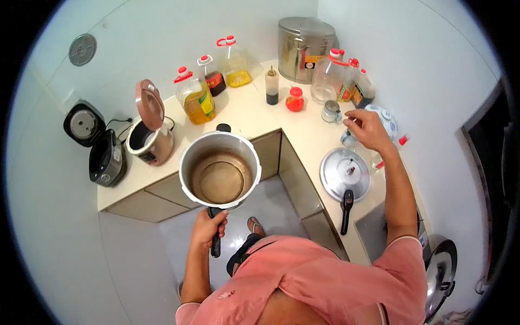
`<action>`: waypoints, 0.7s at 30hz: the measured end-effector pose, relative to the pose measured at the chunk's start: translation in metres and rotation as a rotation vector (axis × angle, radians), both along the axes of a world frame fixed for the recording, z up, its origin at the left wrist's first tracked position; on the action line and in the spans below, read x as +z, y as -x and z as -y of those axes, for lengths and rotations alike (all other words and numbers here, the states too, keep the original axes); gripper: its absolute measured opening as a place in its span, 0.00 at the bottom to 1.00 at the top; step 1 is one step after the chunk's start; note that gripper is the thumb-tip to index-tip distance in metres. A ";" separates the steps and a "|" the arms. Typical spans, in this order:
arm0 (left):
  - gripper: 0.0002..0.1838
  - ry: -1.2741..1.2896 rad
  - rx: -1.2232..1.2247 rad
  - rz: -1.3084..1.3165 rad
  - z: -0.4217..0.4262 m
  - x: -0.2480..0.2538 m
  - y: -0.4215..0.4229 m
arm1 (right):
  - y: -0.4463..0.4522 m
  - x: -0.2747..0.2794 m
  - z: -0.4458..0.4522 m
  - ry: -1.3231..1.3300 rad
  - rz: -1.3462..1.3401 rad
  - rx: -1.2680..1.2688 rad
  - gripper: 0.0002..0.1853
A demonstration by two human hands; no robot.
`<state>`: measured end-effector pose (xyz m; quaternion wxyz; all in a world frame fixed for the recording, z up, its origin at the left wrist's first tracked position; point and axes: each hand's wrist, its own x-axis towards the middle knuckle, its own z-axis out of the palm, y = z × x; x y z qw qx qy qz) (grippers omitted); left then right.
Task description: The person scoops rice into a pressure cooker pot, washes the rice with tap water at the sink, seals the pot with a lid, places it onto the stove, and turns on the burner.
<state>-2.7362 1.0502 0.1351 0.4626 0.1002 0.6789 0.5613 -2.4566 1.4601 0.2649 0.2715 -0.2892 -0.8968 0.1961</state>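
My left hand [206, 228] is closed around the black handle of a pressure cooker pot [222, 176]. The pot is tilted so its bare, brownish inside faces me, and it hangs in front of the counter edge. Over the right counter, my right hand [369, 129] has its fingers bent and pinched together; whatever they may hold is too small to make out. Just below those fingers is a small glass jar [348, 139], and beside them stands another jar with a grey lid [331, 111]. The pressure cooker lid [345, 174] lies on the counter, its black handle toward me.
Two open rice cookers [150, 142] [107, 157] stand on the left counter. Oil bottles [197, 100], a sauce squeeze bottle [272, 86], a red-lidded jar [294, 100] and a large steel pot [306, 51] line the back. A wok lid [441, 279] leans at right.
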 end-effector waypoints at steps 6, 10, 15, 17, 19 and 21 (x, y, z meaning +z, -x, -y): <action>0.10 -0.027 -0.153 0.010 -0.073 -0.004 0.084 | 0.090 0.036 -0.101 -0.091 0.104 -0.090 0.14; 0.11 0.004 -0.213 0.041 -0.111 -0.010 0.119 | 0.133 0.040 -0.170 -0.202 0.191 -0.152 0.14; 0.12 0.034 -0.235 0.065 -0.157 -0.019 0.153 | 0.189 0.056 -0.261 -0.280 0.341 -0.275 0.16; 0.13 0.066 -0.241 0.066 -0.173 -0.024 0.163 | 0.213 0.056 -0.305 -0.280 0.357 -0.277 0.17; 0.13 0.080 -0.248 0.066 -0.191 -0.030 0.173 | 0.237 0.055 -0.345 -0.312 0.374 -0.304 0.17; 0.12 0.114 -0.248 0.036 -0.211 -0.024 0.180 | 0.257 0.052 -0.382 -0.330 0.391 -0.307 0.16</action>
